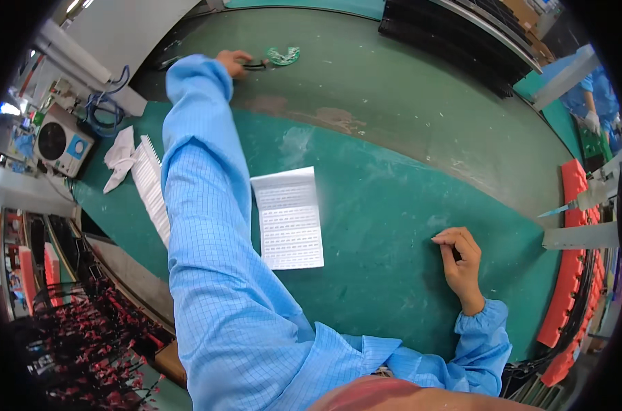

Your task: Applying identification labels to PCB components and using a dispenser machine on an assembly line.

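My left arm stretches away across the green mat. At the far left of the bench, my left hand (235, 62) is closed at a thin black thing (255, 66), whose kind I cannot make out. Just right of it lies a curved green circuit board (283, 56) with white parts. My right hand (461, 262) rests above the mat at the right, fingers curled and tips pressed toward the thumb; anything between them is too small to see. Between the two arms lies a creased white sheet (292, 222) with rows of small printed labels.
Left of my sleeve lie a toothed white strip (151, 181) and a crumpled white cloth (120, 159). A white fan box (63, 140) stands beyond. Wires with red ends (85, 335) hang at lower left, red foam (561, 288) lines the right edge. Another person's gloved hand (592, 122) shows far right.
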Action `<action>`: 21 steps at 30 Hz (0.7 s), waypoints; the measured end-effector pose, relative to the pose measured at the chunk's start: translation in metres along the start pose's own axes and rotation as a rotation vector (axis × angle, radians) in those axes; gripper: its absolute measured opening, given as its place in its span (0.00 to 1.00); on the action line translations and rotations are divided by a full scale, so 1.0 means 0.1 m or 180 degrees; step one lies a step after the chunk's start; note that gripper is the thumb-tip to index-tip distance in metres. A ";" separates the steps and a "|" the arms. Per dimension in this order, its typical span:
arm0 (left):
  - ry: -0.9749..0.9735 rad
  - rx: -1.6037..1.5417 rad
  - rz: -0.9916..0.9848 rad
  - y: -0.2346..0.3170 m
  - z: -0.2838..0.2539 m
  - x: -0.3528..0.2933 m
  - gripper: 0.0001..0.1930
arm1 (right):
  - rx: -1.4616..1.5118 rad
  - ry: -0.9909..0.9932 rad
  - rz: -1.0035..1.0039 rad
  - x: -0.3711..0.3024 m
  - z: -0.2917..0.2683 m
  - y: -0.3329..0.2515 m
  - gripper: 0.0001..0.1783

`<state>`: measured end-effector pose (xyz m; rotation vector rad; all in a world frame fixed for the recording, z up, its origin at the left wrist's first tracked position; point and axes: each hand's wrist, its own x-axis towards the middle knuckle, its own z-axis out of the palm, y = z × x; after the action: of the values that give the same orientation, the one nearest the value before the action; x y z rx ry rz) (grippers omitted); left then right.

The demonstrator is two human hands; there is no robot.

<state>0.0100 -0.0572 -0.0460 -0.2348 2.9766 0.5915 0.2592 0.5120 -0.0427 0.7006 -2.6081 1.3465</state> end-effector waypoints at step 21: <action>-0.0578 -0.1668 0.1846 3.28 0.44 -1.43 0.24 | 0.0706 -0.0430 -0.0170 -0.08 -0.04 0.32 0.08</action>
<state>0.0980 0.2779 0.0529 0.6351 2.6294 1.3599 0.2519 0.5341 -0.0661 0.9157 -2.5420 1.6432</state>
